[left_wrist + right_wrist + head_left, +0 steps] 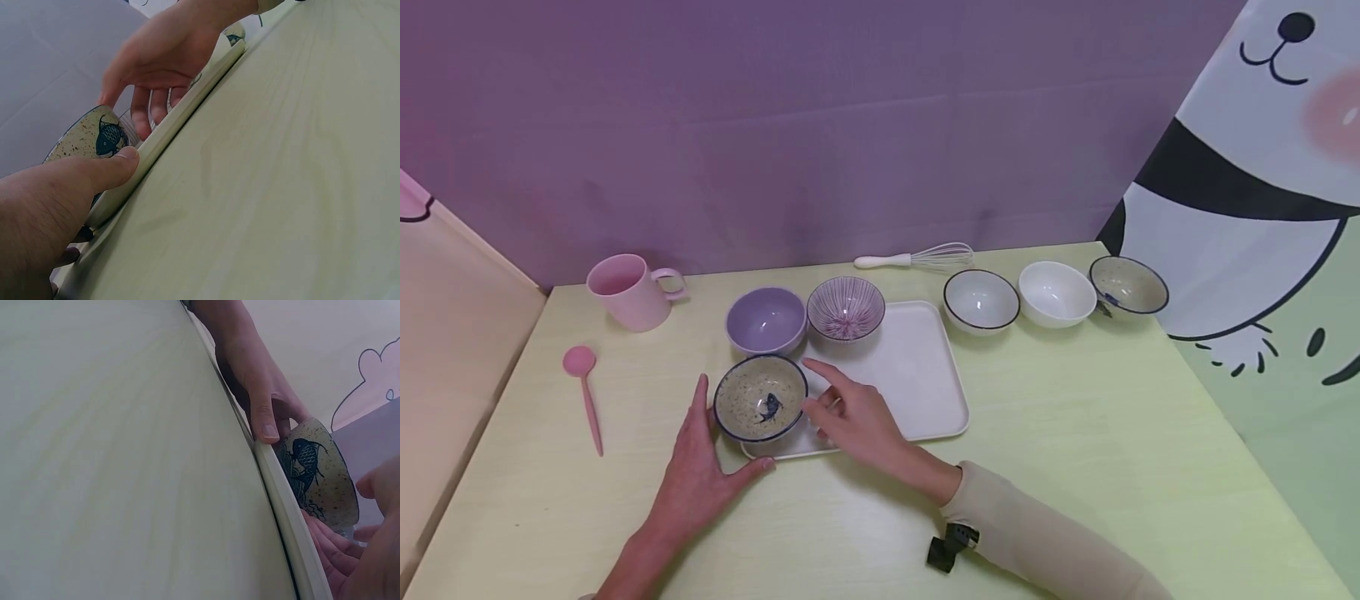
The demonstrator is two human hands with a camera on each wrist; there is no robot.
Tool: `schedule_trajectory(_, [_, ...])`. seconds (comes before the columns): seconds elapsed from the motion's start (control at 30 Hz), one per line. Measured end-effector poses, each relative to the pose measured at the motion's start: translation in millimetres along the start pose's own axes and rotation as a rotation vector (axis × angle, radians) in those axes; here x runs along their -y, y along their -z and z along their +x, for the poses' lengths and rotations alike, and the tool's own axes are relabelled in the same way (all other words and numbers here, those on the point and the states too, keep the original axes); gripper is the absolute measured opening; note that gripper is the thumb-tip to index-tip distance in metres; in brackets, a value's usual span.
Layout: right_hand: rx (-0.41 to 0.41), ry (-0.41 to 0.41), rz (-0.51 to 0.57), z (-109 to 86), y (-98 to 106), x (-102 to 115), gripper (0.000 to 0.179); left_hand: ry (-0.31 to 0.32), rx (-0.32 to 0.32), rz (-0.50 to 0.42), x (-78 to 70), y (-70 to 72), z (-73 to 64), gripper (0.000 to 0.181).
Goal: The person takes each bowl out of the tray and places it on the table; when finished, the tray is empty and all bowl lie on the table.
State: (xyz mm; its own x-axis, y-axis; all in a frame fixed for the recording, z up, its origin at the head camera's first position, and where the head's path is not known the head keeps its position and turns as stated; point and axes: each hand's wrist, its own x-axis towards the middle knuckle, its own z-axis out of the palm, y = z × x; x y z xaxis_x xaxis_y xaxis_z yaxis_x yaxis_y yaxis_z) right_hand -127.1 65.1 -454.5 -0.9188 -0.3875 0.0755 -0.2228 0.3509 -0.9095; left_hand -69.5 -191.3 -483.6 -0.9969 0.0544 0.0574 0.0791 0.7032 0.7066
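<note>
A speckled beige bowl (pixel 762 400) with a blue rim and a blue fish sits upright on the near left corner of the white tray (pixel 917 375). My left hand (pixel 703 471) spreads around its left side, fingers along the bowl and thumb straight at the tray's near edge. To its right is my right hand (pixel 857 417), index finger and thumb extended close to the rim, the other fingers loosely bent over the tray. In the right wrist view the bowl (pixel 319 475) stands between both hands. Behind it are a purple bowl (pixel 767 321) and a striped bowl (pixel 846 309).
A pink mug (pixel 631 292) and pink spoon (pixel 584 392) are at the left. Behind the tray lies a whisk (pixel 917 257). Toward the back right stand a dark-rimmed white bowl (pixel 981 300), a plain white bowl (pixel 1057 294) and another speckled bowl (pixel 1129 286).
</note>
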Motion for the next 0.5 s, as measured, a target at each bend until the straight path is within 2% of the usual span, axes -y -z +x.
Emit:
schedule_trajectory(0.3, [0.041, -0.020, 0.051, 6.7, -10.9, 0.3, 0.060, -0.003, -0.009, -0.017, 0.8, -1.2, -0.2, 0.149])
schedule_trajectory(0.5, [0.009, -0.042, 0.108, 7.4, -14.4, 2.1, 0.060, -0.005, -0.006, -0.009, 0.6, -0.7, -0.2, 0.147])
